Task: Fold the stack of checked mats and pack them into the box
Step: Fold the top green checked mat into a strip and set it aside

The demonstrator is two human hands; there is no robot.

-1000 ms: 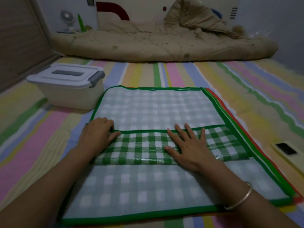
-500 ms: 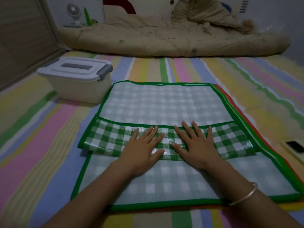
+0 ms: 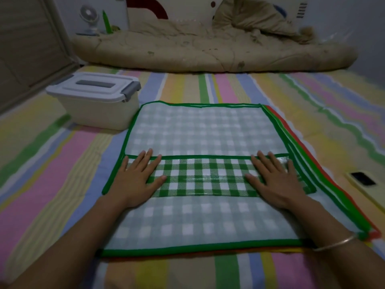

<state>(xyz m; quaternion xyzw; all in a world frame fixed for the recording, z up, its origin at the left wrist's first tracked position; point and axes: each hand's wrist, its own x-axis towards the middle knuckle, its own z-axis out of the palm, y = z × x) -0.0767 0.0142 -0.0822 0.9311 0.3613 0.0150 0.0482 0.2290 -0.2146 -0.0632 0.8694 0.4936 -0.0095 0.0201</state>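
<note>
Checked mats, green-and-white woven plastic with green binding [image 3: 200, 130], lie stacked flat in the middle of the striped multicolour floor covering [image 3: 312, 105], towards its near edge. Bindings of the lower mats show in steps along the stack's right edge, the outermost one red [image 3: 291, 130]. On the top mat, a folded band with the darker green check facing up [image 3: 206, 177] runs across from left to right.

The left hand [image 3: 135, 178] rests palm down on the left end of this band, fingers straight and spread, gripping nothing. The right hand [image 3: 275, 180] rests palm down on the right end in the same flat, spread posture, also gripping nothing. A thin metal bangle [image 3: 333, 244] sits on the right wrist.

The cream plastic storage box [image 3: 100, 113] stands just beside the far left corner of the stack, its white lid with grey latches [image 3: 91, 85] in place. A beige quilt [image 3: 208, 53] lies along the far edge of the floor covering. A dark phone [image 3: 362, 178] lies near the right edge.
</note>
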